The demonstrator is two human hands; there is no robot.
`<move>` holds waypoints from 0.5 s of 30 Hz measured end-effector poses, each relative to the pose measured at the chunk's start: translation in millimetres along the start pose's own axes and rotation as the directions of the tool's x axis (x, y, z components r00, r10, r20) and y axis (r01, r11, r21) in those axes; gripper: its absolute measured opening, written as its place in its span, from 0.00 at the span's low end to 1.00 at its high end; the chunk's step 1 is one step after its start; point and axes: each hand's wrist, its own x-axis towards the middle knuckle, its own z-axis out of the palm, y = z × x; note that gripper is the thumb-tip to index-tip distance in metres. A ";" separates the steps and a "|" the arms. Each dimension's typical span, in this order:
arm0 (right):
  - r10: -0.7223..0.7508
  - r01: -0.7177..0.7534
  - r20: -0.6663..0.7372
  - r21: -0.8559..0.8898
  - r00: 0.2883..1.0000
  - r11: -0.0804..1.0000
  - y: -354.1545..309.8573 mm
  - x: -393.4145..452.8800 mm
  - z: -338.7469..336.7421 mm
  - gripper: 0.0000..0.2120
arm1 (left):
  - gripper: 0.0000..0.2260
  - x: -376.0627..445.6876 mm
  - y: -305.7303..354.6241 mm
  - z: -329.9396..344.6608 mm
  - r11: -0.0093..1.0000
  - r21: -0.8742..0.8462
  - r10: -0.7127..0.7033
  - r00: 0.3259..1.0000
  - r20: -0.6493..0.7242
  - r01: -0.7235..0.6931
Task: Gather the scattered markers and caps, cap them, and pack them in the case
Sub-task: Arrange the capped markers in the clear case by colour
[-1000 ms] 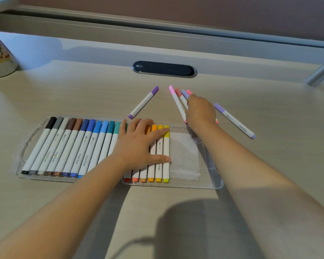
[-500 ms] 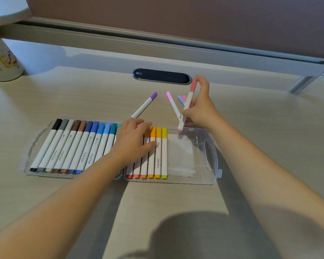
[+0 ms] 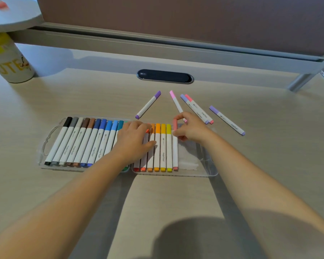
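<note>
The counter (image 3: 82,212) stretches pale under my arms, with a divider (image 3: 176,19) along its far edge and a cup (image 3: 9,62) at the far left. On it in front of me lies the clear case (image 3: 204,171), its left half full of markers from black through blue, its right half holding red, orange and yellow ones with bare space at the right end. My left hand (image 3: 134,142) lies flat and open across the markers at the middle of the case, fingers spread over the orange ones. My right hand (image 3: 190,130) pinches the top of a coral marker (image 3: 175,154), which lies in the case just beside the yellow marker (image 3: 169,148). Beyond the case, loose on the counter, all capped, are a purple marker (image 3: 148,105), a pink marker (image 3: 176,101) partly behind my right hand, a touching pair (image 3: 197,110) and a lilac marker (image 3: 227,120) farthest right.
</note>
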 end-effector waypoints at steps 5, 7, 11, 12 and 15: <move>-0.001 0.002 -0.086 0.008 0.996 1.000 7.3 6.4 -3.7 0.16 | 0.24 6.8 9.4 6.3 0.999 0.009 0.049 0.999 0.012 -0.049; -0.024 0.026 -0.197 0.006 0.980 1.000 11.5 8.8 -9.0 0.15 | 0.25 10.7 13.8 9.7 0.996 0.036 0.085 0.996 0.040 -0.086; -0.091 0.061 -0.369 -0.092 0.925 0.994 19.9 17.2 -21.6 0.13 | 0.30 21.0 21.3 18.2 0.974 0.171 0.132 0.985 0.110 -0.149; -0.100 0.061 -0.393 -0.110 0.914 0.992 21.6 20.7 -24.0 0.13 | 0.31 24.3 22.4 19.9 0.968 0.194 0.135 0.983 0.124 -0.157; -0.113 0.047 -0.433 -0.160 0.894 0.986 24.4 32.8 -27.5 0.13 | 0.32 32.6 22.5 22.8 0.954 0.242 0.141 0.976 0.163 -0.178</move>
